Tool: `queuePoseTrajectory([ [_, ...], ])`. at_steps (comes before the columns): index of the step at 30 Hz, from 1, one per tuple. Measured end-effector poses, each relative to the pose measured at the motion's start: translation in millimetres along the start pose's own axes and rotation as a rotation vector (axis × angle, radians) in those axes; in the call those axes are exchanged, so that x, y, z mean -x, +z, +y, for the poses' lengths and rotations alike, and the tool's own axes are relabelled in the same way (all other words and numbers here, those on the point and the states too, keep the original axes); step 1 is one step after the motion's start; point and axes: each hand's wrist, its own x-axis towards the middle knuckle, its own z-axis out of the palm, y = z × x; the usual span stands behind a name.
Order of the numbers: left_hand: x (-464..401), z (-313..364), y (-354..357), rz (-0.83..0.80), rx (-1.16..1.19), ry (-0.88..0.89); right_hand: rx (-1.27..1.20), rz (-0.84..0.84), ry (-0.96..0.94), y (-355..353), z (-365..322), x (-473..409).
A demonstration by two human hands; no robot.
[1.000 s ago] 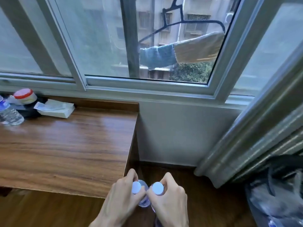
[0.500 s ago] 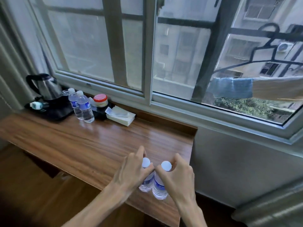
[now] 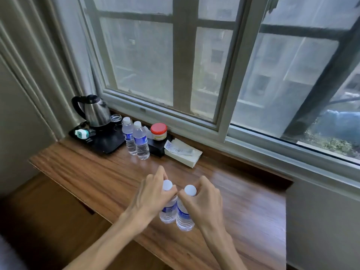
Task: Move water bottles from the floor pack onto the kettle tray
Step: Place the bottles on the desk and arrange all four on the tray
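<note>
Above the desk's point(image 3: 97, 172) near edge, left hand point(image 3: 151, 197) and right hand point(image 3: 202, 201) each pinch a bottle neck.

two held bottles point(image 3: 176, 210) upright, touching | two bottles point(image 3: 137, 140) beside kettle tray point(image 3: 106, 142)

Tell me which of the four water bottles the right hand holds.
The right hand holds the rightmost bottle, nearest the camera; its neighbour is in the left hand, two stand by the kettle.
</note>
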Motion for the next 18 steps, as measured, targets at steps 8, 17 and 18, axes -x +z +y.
queuePoseTrajectory([
  [8,-92,-76,-26,-0.022,0.018,-0.114,-0.025,-0.080,0.008,88,-42,-72],
  [17,-186,-162,-60,-0.086,0.019,-0.147,-0.001,-0.082,0.116,184,-99,-136],
  [18,-196,-172,-64,-0.098,0.021,-0.135,-0.010,-0.071,0.139,195,-105,-142],
])
